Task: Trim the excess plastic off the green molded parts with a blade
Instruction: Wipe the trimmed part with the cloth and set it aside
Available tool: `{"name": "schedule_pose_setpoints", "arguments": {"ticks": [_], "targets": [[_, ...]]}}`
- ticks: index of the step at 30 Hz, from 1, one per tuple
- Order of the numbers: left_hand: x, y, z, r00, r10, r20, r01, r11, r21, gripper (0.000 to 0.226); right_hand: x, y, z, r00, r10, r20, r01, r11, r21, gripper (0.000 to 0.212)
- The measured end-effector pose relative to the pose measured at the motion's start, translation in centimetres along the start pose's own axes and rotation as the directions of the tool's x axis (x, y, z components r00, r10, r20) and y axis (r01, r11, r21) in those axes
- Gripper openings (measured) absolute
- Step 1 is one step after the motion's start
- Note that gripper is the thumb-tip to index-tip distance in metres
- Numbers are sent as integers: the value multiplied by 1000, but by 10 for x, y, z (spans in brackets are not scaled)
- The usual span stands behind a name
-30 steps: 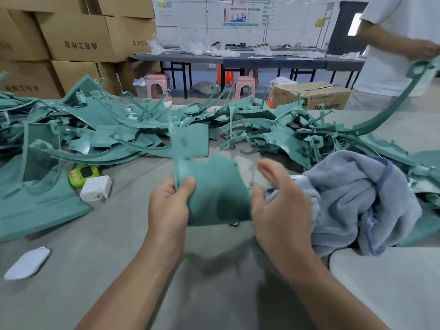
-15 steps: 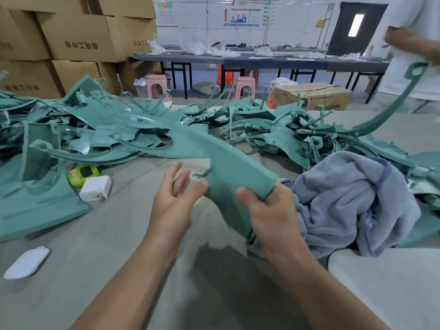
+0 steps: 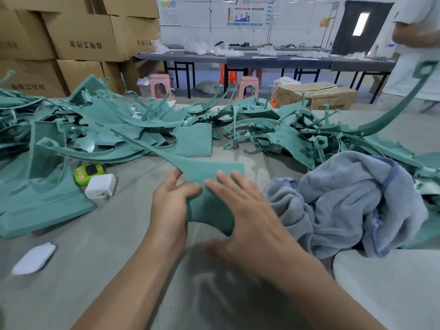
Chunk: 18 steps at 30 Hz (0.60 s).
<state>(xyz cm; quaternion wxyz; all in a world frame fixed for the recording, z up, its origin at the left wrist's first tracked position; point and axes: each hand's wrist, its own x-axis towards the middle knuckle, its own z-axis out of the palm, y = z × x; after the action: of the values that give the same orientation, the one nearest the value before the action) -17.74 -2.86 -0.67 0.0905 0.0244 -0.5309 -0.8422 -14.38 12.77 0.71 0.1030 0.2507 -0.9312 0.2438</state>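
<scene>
A flat green molded part (image 3: 214,167) with a long thin tail running up-left lies low over the grey table, right in front of me. My left hand (image 3: 170,208) holds its left edge, thumb on top and fingers at the edge beside it. My right hand (image 3: 247,217) rests flat on the part with straight fingers and is blurred by motion. No blade shows in either hand. A big heap of green molded parts (image 3: 142,129) stretches across the table behind.
A grey-blue towel (image 3: 357,198) is bunched right of my hands. A green timer (image 3: 88,172), a white charger (image 3: 101,186) and a white pouch (image 3: 33,258) lie to the left. A white surface (image 3: 392,282) fills the near right. A person (image 3: 414,44) stands far right.
The part went from raised and tilted to flat and low. My right hand let go of its edge and now lies flat on it. My left thumb closed onto the left edge.
</scene>
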Motion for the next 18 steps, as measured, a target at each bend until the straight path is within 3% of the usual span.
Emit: {"name": "schedule_pose_setpoints", "arguments": {"ticks": [2,4,7,9,11,13,15,18], "targets": [[-3,5,2,984,-112,138,144,958,-248,40,1,-2,13,998,-25,56,34,985,-169,99],[-2,10,0,958,-193,214,252,919,-302,40,1,1,13,997,-28,-71,20,995,-102,76],[-1,12,-4,969,-200,144,227,951,-208,46,-2,8,6,952,143,-270,-98,980,172,32],[-3,10,-2,988,-134,80,133,991,21,42,-1,12,2,916,258,-307,-161,937,310,19],[-5,7,1,989,-122,82,112,986,122,34,2,12,-2,915,307,-263,-142,853,502,23],[-7,10,3,987,-141,74,134,987,85,23,5,9,-6,929,337,-151,-131,684,717,34],[-8,12,3,988,-142,60,137,987,88,23,6,10,-8,924,379,-45,-177,532,828,39],[-10,10,5,991,-119,61,111,986,126,23,8,19,-5,903,429,34,-272,508,817,30]]}}
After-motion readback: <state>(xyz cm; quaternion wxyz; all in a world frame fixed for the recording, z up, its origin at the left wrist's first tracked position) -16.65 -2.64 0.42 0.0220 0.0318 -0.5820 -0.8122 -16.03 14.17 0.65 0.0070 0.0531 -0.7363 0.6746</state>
